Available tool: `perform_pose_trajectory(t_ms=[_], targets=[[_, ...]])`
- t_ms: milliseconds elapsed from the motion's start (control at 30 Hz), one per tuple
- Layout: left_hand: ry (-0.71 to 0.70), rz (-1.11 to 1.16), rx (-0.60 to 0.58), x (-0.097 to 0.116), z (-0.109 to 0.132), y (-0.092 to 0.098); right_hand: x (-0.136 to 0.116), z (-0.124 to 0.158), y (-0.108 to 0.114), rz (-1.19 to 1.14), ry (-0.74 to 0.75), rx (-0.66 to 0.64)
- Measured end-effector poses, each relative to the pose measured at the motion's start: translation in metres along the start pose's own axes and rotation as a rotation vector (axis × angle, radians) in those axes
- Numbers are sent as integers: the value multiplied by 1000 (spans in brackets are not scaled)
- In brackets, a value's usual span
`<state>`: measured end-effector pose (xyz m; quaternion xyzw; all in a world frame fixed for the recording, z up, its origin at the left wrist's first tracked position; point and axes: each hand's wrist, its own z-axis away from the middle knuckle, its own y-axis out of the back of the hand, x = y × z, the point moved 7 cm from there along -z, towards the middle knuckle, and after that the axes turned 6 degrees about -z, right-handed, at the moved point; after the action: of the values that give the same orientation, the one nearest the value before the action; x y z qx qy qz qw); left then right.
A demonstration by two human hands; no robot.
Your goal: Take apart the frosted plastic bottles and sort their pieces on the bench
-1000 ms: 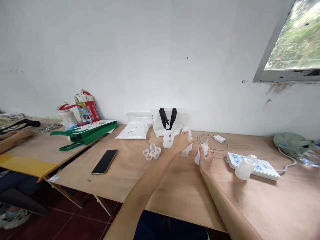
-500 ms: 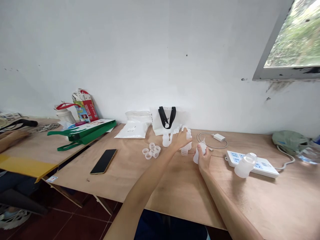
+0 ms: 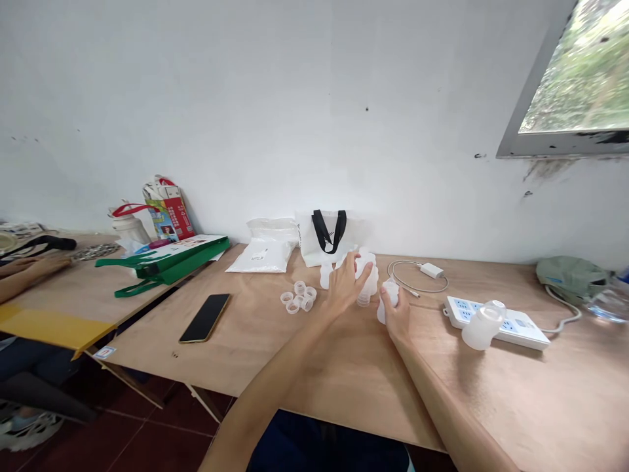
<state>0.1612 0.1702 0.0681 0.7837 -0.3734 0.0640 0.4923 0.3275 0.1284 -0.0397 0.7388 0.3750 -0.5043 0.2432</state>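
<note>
My right hand [image 3: 399,316] is closed around a small frosted plastic bottle [image 3: 388,303] just above the table. To its left, my left hand [image 3: 345,283] has its fingers apart, with nothing visible in it. Several similar frosted bottles and parts [image 3: 366,269] stand close together beside and behind the left hand, which partly hides them. One frosted piece [image 3: 325,275] shows left of its fingers. A loose group of clear plastic screw rings [image 3: 298,298] lies farther left on the table.
Another frosted bottle [image 3: 480,326] stands in front of a white power strip [image 3: 521,330] on the right. A charger cable [image 3: 417,288] curls behind my right hand. Leftward are a phone [image 3: 205,318], a white packet [image 3: 263,255] and a green bag [image 3: 167,262]. Another person's hand [image 3: 52,265] rests far left.
My left hand has drawn back toward me and left from the bottle group, its fingers lifting. The bottle in my right hand has shifted slightly left, and its pointed top no longer shows.
</note>
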Motion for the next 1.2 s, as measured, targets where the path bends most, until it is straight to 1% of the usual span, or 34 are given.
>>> perform_pose_trajectory(t_ms=[67, 100, 133, 200, 233, 333, 367, 433, 533, 600, 667, 733, 833, 900, 1000, 1033, 1100, 1167, 1200], targets=[[-67, 94, -68, -1, 20, -2, -7, 10, -14, 56, 50, -147], [-111, 140, -125, -2, 30, -6, -9, 17, -24, 63, 70, -252], [-140, 173, -156, -5, 38, -10, -10, 24, -34, 57, 82, -368], [-135, 206, -142, -15, 50, -16, -11, 36, -50, 46, 95, -561], [-112, 228, -119, -22, 54, -18, -11, 39, -54, 51, 96, -622], [-51, 308, -96, -42, 63, -25, -14, 42, -59, 48, 69, -723], [-43, 334, -110, -46, 65, -26, -15, 43, -59, 23, 34, -766], [-57, 383, -156, -53, 70, -27, -16, 46, -60, -47, -89, -877], [-129, 409, -241, -54, 76, -26, -16, 53, -59, -104, -286, -996], [-154, 371, -274, -55, 78, -27, -16, 55, -57, -89, -336, -1014], [-151, 326, -266, -56, 78, -28, -17, 54, -56, -28, -281, -1003], [-136, 314, -229, -58, 78, -32, -19, 48, -56, 108, -112, -956], [-86, 363, -136, -64, 77, -37, -21, 38, -56, 407, 181, -816], [-10, 430, -96, -68, 77, -43, -17, 35, -56, 566, 272, -732], [161, 594, -101, -77, 79, -56, -13, 37, -57, 671, 327, -682], [227, 665, -78, -81, 79, -57, -13, 38, -58, 679, 344, -673], [336, 798, 32, -91, 78, -54, -15, 41, -58, 677, 363, -659], [384, 864, 165, -101, 75, -44, -15, 43, -58, 661, 352, -640], [380, 863, 209, -105, 73, -37, -15, 43, -57, 649, 336, -626]])
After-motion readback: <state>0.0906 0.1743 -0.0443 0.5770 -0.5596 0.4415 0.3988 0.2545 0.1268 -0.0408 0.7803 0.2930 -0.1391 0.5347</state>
